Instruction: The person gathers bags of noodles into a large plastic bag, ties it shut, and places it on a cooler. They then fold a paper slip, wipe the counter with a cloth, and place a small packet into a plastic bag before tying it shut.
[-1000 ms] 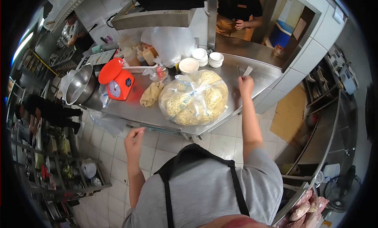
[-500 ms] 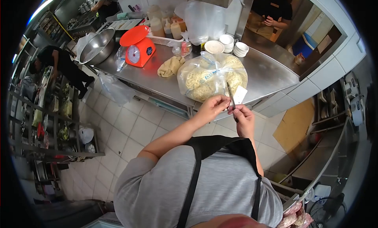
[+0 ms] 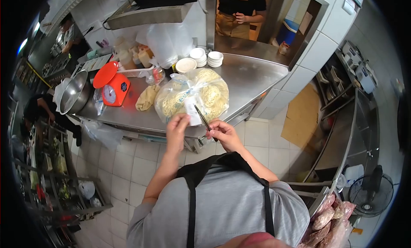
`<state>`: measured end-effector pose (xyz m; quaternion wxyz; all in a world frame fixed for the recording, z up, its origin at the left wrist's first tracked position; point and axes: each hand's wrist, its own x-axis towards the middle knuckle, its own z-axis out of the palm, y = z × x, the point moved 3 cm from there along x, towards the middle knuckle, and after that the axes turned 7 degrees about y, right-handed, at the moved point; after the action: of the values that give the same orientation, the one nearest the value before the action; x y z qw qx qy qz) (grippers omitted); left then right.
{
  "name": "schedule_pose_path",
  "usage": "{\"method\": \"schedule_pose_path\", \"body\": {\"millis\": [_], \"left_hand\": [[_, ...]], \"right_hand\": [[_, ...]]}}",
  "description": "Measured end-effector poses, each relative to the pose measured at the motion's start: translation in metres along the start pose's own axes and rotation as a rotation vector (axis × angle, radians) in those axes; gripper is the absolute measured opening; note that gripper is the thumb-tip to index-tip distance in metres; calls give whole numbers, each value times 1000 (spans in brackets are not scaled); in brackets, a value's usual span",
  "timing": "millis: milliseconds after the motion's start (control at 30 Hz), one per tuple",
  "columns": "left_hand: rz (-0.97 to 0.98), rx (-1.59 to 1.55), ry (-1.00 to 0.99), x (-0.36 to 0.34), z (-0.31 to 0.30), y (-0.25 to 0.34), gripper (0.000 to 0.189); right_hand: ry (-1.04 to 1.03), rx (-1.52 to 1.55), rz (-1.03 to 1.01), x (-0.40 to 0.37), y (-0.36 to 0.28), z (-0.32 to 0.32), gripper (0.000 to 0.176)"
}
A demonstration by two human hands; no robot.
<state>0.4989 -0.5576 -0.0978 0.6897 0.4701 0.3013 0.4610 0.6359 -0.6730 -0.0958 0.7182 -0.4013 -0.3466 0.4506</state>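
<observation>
My left hand (image 3: pixel 177 127) is closed, its thumb and fingers pinching the lower left edge of a white paper slip (image 3: pixel 192 110). The slip stands up in front of a clear plastic bag (image 3: pixel 195 92) full of pale yellow noodles, gathered at the top, with blue print. In my right hand (image 3: pixel 223 134) is a slim dark pointed tool (image 3: pixel 203 118), gripped with its tip up and left, over the slip's right side. Whether it is a pen or closed scissors I cannot make out. Both hands are at the front edge of the steel counter (image 3: pixel 248 74).
Left of the bag lie a beige cloth (image 3: pixel 147 98), a red kitchen scale (image 3: pixel 114 87) and a large steel bowl (image 3: pixel 75 92). Behind it stand stacked white bowls (image 3: pixel 215 59) and squeeze bottles (image 3: pixel 144 58). One person (image 3: pixel 239 12) stands beyond the hatch; others are at far left.
The white slip has moved left from the bag's right side to its front, into my left hand. My hands have moved apart. The view has turned right.
</observation>
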Motion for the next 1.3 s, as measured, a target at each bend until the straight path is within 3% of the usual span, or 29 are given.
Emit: {"method": "schedule_pose_path", "body": {"millis": [133,233,400,500,567,633,667,700,767,800,867,933,1000,1133,1233,1300], "left_hand": [[86,-82,123,9,-42,16,8],[32,-146,292,10,-85,24,10],[56,-282,427,2,-168,42,11],[93,-257,487,-18,-198,66,13],[-97,-235,36,-47,-206,87,20],[-219,-179,-157,-85,-261,86,25],[-354,129,-90,-108,-302,82,27],[-470,138,-71,-129,-328,80,27],[-602,122,150,-156,-372,75,30],[-587,127,121,-147,-372,75,30],[-390,-129,331,-136,-368,80,28],[-356,-147,265,-94,-366,67,26],[-225,-152,334,-51,-355,56,20],[-154,-97,243,-21,-314,60,15],[-144,26,230,-22,-315,54,11],[-144,78,281,-31,-315,53,11]], "right_hand": [[-24,169,131,4,5,5,12],[-160,55,398,14,23,26,13],[-331,-29,566,42,94,86,23],[-334,-212,445,74,126,139,23],[-307,-252,415,114,160,176,24],[-269,-269,404,132,205,201,22],[-234,-405,345,148,213,212,20],[-192,-536,269,171,221,223,19],[-89,-805,-42,197,247,237,15],[-40,-943,-164,209,250,240,14],[16,-1037,-181,228,260,246,14],[74,-1123,-190,238,249,249,16],[-93,-1344,-122,244,237,254,19],[-95,-1330,-51,260,183,262,19],[-239,-1314,-107,272,125,246,19],[-532,-896,-235,243,74,227,19]]}}
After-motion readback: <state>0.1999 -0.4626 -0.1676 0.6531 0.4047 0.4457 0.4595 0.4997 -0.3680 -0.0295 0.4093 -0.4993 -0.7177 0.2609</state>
